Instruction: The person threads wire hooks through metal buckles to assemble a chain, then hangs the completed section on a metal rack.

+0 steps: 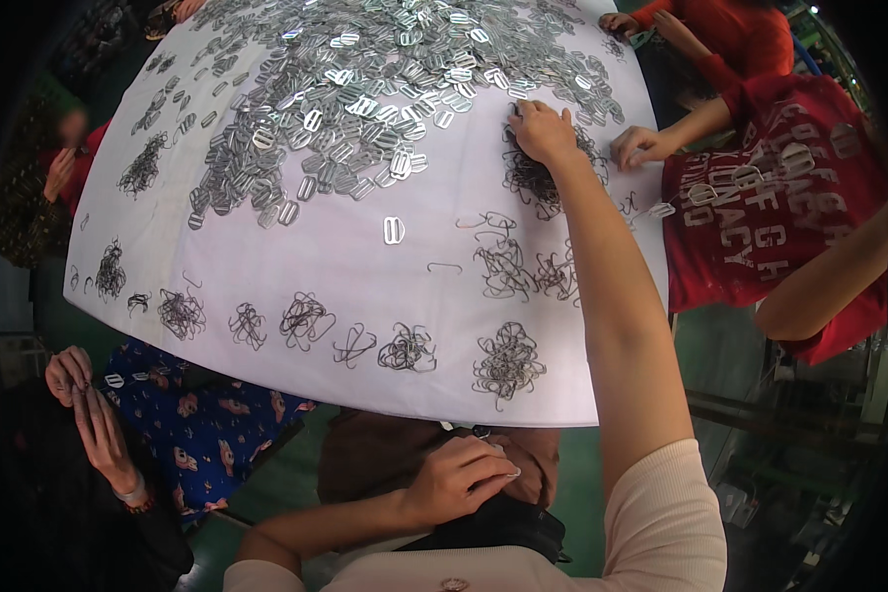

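From where I stand, the person's left hand (467,477) is at the lower middle of the frame, above the lap, its fingers curled and close together; a pale glint shows by the fingertips, though I can't tell whether it's something pinched. The right hand (546,135) reaches to the upper right of centre, fingers bent and a little apart, over a dark pile of wire hooks (535,185); whether they've caught one, I can't tell.

Around them, at the lower left, a co-worker's hands (104,434) come together beside a blue patterned cloth (212,429). Small clumps of hooks run along the near edge of the white tabletop (335,257), and a broad heap of silver slider buckles (345,94) fills the upper middle, one buckle (394,231) lying apart below it. The person's right forearm (617,286) crosses the table's right side, partly covering it. At the right, a red-shirted co-worker (789,212) holds a hand near the dark pile.
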A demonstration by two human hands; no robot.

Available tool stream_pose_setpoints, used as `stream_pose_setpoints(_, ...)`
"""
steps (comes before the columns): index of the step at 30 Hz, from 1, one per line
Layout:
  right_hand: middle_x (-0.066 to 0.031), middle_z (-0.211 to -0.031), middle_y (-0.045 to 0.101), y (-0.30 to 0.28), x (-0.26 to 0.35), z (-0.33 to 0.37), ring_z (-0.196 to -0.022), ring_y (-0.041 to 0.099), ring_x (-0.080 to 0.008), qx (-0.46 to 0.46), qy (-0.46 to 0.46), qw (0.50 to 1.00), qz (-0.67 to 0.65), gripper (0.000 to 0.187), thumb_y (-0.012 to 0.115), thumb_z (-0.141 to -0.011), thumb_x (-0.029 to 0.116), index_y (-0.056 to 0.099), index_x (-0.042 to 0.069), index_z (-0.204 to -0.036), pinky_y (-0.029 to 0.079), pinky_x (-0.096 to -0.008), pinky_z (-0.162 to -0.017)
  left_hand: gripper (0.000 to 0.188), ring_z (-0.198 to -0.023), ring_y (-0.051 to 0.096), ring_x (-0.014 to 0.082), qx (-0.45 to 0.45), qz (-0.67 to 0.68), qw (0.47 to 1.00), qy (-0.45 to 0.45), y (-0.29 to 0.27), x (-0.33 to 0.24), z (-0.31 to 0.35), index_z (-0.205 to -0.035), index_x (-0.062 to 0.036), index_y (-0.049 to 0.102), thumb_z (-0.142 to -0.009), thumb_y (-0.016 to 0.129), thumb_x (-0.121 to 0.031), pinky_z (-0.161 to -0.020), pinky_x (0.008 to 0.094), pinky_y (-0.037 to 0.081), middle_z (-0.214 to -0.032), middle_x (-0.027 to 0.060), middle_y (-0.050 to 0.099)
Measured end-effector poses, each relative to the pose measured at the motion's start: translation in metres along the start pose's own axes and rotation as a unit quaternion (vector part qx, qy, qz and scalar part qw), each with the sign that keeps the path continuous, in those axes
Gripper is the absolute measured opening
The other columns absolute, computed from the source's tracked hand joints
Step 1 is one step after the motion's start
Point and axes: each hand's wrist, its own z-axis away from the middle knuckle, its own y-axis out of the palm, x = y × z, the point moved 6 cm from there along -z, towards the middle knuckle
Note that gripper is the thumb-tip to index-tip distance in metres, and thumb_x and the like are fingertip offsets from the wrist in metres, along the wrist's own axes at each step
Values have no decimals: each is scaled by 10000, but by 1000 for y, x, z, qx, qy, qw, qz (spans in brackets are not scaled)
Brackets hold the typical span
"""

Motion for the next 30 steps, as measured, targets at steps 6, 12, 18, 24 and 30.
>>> stream_pose_setpoints(6,-115,-1395,328,-17,21,52,-1292,310,-270,92,-42,995,18,617,477,-845,481,350,138,-1342,131,-625,-1022,173,-686,580,204,-8,10,1000,5,0,2,2,-801,-55,653,-654,740,-27,-606,302,471,-791,68,601)
stream_pose_setpoints(12,-68,-1415,316,-25,2,93,-1314,274,-265,96,-30,993,60,569,572,-818,392,412,154,-1310,83,-663,-1007,167,-694,589,201,2,19,1000,12,5,3,1,-795,-55,648,-657,740,-35,-608,298,474,-784,68,599)
stream_pose_setpoints(18,-98,-1281,478,-40,16,109,-1247,380,-261,4,-126,988,-89,299,491,-879,250,578,91,-1117,146,-596,-1034,170,-683,589,200,8,23,1000,12,7,1,1,-791,-55,646,-653,742,-29,-604,294,470,-777,61,600)
stream_pose_setpoints(24,-113,-1248,500,-22,-13,32,-1160,467,-260,-19,-50,996,-67,321,465,-826,93,564,81,-1131,237,-503,-1040,188,-684,588,201,15,19,999,22,9,-1,0,-810,-54,654,-647,741,-20,-599,295,468,-785,63,604)
stream_pose_setpoints(30,-96,-1134,574,-14,19,29,-1044,539,-278,74,-119,984,-114,378,479,-785,36,563,122,-1144,332,-438,-976,186,-694,592,201,8,17,1000,7,7,1,4,-815,-53,656,-650,736,-17,-601,295,470,-784,65,606)
